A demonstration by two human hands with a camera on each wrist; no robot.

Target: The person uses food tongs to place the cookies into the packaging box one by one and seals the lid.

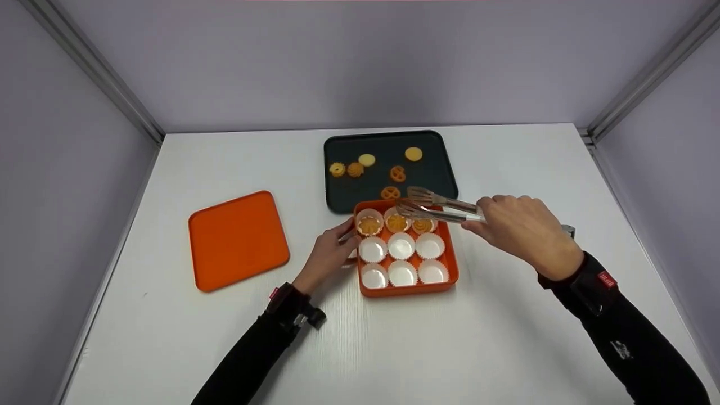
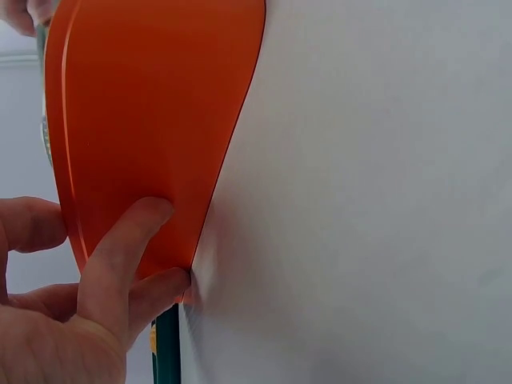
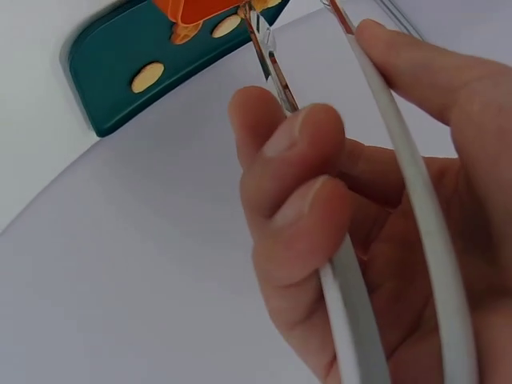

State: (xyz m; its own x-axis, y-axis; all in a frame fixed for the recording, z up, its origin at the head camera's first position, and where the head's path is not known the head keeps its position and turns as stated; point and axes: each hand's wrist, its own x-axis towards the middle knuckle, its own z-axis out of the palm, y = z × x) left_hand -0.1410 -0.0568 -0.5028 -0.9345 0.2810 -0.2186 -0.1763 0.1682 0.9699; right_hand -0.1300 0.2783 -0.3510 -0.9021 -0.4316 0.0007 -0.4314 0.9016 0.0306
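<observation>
My left hand [image 1: 329, 253] holds the left wall of an orange box [image 1: 408, 291], its thumb at the rim and fingertips against the outer side. White paper cups [image 1: 401, 246] in rows fill the box. The far row holds piped, swirled cookies [image 1: 369, 226]; the nearer cups show bare white bottoms. My right hand [image 1: 520, 230] grips metal tongs [image 1: 455, 209] by their pale handles. The slotted tong heads stand apart over the far right part of the box, and no cookie shows between them. Seen from the right wrist, fingers curl round one tong arm [image 3: 352, 312].
Behind the box lies a dark green tray [image 1: 365, 188] with two pretzel-shaped cookies [image 1: 397, 174], two flat round cookies [image 1: 413, 154] and two piped cookies [image 1: 355, 170]. An orange lid [image 1: 239, 242] lies flat to the left. Walls stand behind and beside the white table [image 1: 135, 320].
</observation>
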